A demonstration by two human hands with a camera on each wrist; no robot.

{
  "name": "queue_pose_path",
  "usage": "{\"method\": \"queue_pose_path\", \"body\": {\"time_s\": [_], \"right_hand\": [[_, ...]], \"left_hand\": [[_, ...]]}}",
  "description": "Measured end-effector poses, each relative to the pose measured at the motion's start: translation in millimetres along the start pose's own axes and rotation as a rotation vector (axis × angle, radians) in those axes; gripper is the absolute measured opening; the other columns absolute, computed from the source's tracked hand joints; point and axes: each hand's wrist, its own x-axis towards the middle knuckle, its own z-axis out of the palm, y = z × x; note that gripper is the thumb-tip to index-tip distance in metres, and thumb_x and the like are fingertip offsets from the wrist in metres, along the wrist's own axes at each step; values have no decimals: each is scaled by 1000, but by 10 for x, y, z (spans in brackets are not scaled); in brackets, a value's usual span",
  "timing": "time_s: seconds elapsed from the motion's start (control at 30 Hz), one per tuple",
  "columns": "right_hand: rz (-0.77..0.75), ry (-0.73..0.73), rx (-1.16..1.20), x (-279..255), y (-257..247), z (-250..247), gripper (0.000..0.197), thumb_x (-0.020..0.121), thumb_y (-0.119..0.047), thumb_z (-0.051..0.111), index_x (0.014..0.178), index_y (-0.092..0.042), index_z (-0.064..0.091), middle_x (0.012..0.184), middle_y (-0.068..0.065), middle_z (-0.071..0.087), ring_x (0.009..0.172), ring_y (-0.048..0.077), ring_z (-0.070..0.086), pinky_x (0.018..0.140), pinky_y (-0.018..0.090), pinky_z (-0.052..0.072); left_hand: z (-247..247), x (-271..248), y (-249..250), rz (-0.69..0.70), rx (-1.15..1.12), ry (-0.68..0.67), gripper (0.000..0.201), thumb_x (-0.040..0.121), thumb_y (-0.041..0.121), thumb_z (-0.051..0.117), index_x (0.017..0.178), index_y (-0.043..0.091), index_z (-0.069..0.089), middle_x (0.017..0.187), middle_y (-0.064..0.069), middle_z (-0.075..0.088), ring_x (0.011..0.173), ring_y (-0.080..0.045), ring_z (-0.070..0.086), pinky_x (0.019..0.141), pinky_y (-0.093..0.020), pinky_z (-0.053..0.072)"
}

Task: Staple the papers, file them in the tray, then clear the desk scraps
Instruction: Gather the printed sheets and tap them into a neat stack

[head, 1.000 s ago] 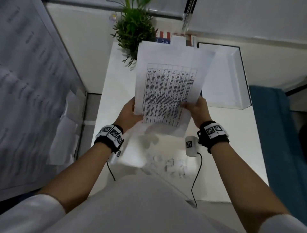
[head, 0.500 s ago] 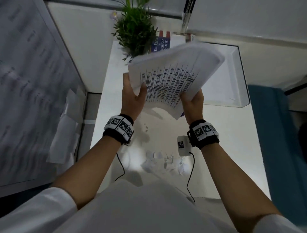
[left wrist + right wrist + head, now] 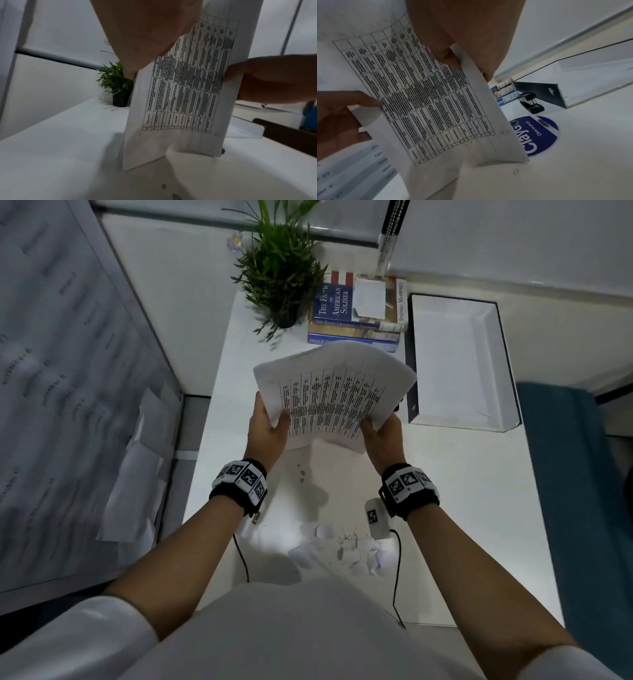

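Observation:
A stack of printed papers [image 3: 334, 402] [image 3: 185, 86] [image 3: 426, 97] with a table on the top sheet stands nearly on its lower edge on the white desk [image 3: 445, 491]. My left hand [image 3: 269, 429] grips its left side and my right hand [image 3: 382, 436] grips its right side, thumbs on the printed face. The white filing tray [image 3: 493, 364] lies at the back right, holding a sheet. A black stapler [image 3: 530, 102] sits by the tray's near corner, seen in the right wrist view. Torn paper scraps [image 3: 337, 549] lie near the desk's front edge.
A potted plant [image 3: 281, 278] and a pile of books [image 3: 358, 309] stand at the back of the desk. A round blue sticker [image 3: 537, 134] lies flat near the stapler. A blue chair [image 3: 579, 491] is at the right, a partition with pinned sheets [image 3: 51, 405] at the left.
The papers have tipped away from me and dropped toward the desk, uncovering the books and tray. Both hands went forward with them, keeping their hold.

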Motion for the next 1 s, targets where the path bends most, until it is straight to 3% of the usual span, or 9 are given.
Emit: {"method": "queue_pose_path", "body": {"time_s": [0.17, 0.27, 0.4, 0.53, 0.63, 0.73, 0.8, 0.87, 1.0], "right_hand": [[-20, -15, 86, 53, -21, -74, 35, 80, -2, 55, 114, -8, 54, 109, 7, 66, 101, 20, 63, 81, 35, 58], [-33, 19, 27, 81, 14, -43, 28, 82, -2, 50, 110, -4, 56, 105, 9, 66, 98, 24, 62, 85, 45, 55], [-55, 64, 44, 124, 58, -8, 29, 81, -4, 49, 109, -5, 55, 106, 10, 65, 100, 24, 61, 85, 40, 55], [-1, -18, -23, 125, 193, 56, 35, 81, -2, 48, 116, -6, 54, 112, 11, 64, 103, 22, 60, 87, 36, 54], [-27, -22, -16, 194, 191, 33, 35, 84, 3, 45, 118, -5, 53, 113, 7, 61, 103, 17, 57, 89, 22, 50], [19, -162, -21, 340, 224, -63, 33, 82, 6, 46, 112, -6, 54, 109, 11, 62, 98, 21, 59, 85, 25, 50], [114, -273, -62, 435, 318, -98, 38, 79, 9, 45, 111, -9, 55, 114, 14, 63, 103, 26, 60, 90, 35, 51], [215, -352, -83, 492, 414, -89, 46, 78, 11, 45, 119, -8, 54, 118, 15, 63, 108, 29, 60, 96, 43, 49], [402, -437, -85, 550, 652, -25, 51, 78, 12, 46, 125, -7, 52, 119, 19, 64, 109, 32, 61, 99, 52, 46]], "left_hand": [[23, 20, -16, -32, 0, -21, 43, 90, -2, 52, 131, 2, 40, 118, -2, 57, 97, 16, 56, 86, -1, 44], [51, 36, 5, -21, -22, -17, 40, 93, 0, 48, 132, -1, 39, 119, 0, 56, 101, 11, 57, 89, -1, 42], [87, 66, 19, 68, -30, 36, 36, 94, -1, 47, 130, -1, 41, 117, 1, 55, 103, 23, 51, 92, -5, 43], [147, 77, -45, -6, -24, 63, 43, 93, 6, 47, 134, 2, 38, 121, 4, 54, 106, 15, 53, 101, -13, 42], [146, 185, 24, -27, -28, 42, 34, 93, -2, 44, 120, 18, 40, 102, 14, 55, 88, 19, 56, 78, 1, 42], [79, 347, -6, -190, 7, -69, 34, 93, 2, 46, 120, 22, 36, 78, 15, 43, 60, 12, 49, 57, -4, 39], [2, 504, -153, -405, -2, -167, 45, 86, 15, 55, 128, 9, 41, 103, -2, 60, 88, -6, 56, 73, -18, 43], [-43, 628, -234, -596, -39, -205, 70, 74, 29, 61, 137, 7, 38, 141, -11, 48, 117, -24, 51, 85, -31, 41], [19, 800, -230, -670, -130, -193, 55, 96, 14, 50, 145, 5, 27, 144, -4, 36, 130, -22, 37, 102, -35, 34]]}}
